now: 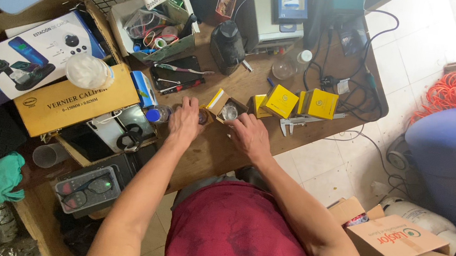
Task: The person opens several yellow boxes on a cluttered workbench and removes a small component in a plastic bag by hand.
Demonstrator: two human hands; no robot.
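Small open box (228, 109) | hands (185, 121) flank it | table edge near

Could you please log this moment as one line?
left hand: on small dark item | right hand: at open small box | yellow boxes beside

a cluttered repair workshop: wooden workbench (218, 156) strewn with calipers (302, 122), cables (356, 89) and tool boxes.

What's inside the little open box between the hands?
A small clear round thing sits in the open box. The right hand touches the box's edge. What lies under the clear thing is covered.
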